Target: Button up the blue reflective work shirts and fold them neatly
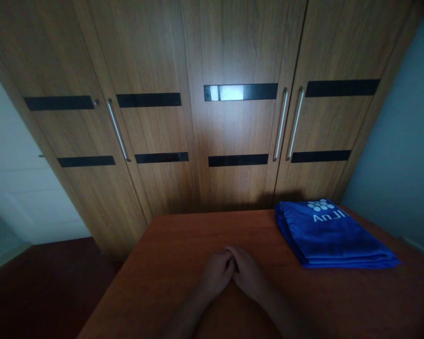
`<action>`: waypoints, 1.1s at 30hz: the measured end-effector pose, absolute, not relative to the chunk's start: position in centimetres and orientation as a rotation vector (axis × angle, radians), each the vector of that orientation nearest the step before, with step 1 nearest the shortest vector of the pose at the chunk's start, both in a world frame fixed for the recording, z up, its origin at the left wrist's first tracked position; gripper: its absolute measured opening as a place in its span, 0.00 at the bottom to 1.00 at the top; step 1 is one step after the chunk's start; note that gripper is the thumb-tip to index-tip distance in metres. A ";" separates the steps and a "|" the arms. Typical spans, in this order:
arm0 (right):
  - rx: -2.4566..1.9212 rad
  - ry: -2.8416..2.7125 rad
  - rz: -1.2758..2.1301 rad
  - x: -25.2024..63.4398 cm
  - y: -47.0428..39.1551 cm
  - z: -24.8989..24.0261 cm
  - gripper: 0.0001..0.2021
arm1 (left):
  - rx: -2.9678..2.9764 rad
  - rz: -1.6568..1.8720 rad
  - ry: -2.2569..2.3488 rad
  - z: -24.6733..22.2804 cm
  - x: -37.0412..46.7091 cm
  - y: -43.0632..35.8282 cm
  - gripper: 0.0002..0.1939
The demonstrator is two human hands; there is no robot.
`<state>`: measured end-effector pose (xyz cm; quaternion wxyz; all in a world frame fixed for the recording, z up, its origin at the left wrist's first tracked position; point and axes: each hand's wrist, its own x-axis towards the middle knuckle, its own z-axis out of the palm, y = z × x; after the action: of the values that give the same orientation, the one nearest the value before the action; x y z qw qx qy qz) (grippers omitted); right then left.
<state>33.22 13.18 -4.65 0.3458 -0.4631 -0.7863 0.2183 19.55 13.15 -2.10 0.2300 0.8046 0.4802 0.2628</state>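
Note:
My left hand (218,268) and my right hand (246,269) rest together over the middle of the brown wooden table (183,235). Their fingertips meet and overlap, with the fingers curled in and closed. No object shows in either one. To the right of my right hand, and apart from it, a folded blue cloth bag (335,240) lies flat, with white dots and mirrored white lettering printed on its upper face. The dim light leaves the single fingers hard to make out.
A wooden wardrobe (233,127) with black strips and long metal handles stands behind the table's far edge. At the left are a white door (31,188) and a dark red floor (38,282). A pale blue wall (406,155) closes off the right side.

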 end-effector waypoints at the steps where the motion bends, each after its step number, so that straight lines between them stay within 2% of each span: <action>1: -1.200 -2.041 0.563 33.2 13.2 -4.6 0.30 | 2.213 0.716 1.323 -2.1 19.5 13.2 0.11; 33: -1.185 -2.058 0.554 33.3 13.4 -5.0 0.32 | 2.219 0.720 1.348 -2.1 19.5 13.1 0.11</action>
<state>33.29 13.43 -5.03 0.3441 -0.4563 -0.7924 0.2132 19.51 13.14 -2.11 0.2218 0.8030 0.4879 0.2605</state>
